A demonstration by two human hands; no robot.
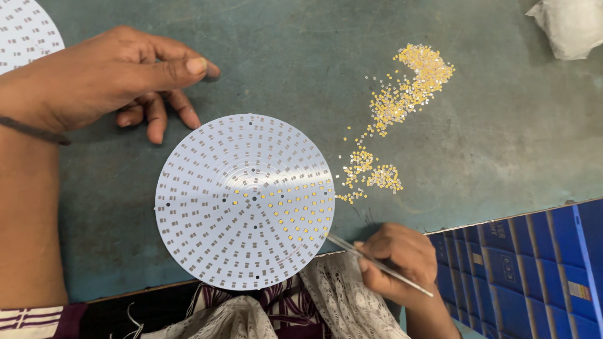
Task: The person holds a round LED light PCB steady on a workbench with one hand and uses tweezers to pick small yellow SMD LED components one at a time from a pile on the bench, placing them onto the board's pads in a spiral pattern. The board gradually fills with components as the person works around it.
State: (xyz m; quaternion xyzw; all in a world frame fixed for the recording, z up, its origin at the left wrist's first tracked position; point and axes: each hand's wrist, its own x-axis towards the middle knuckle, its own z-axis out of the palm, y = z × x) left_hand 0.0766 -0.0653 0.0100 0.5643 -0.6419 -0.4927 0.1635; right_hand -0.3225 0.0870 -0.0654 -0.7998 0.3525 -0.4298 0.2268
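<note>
the right hand [402, 260] pinches tweezers [377, 263] at the round board [245, 201], the left hand [107, 78] rests half-curled, holding nothing, on the counter [490, 144].

A stack of flat blue cartons [527, 270] sits at the bench's lower right corner, overhanging its near edge, the sides lined up in narrow upright panels. Some panels carry small pale rectangular labels [581, 290]. At the upper right corner lies a crumpled white plastic bag [568, 25], partly cut off.
</note>
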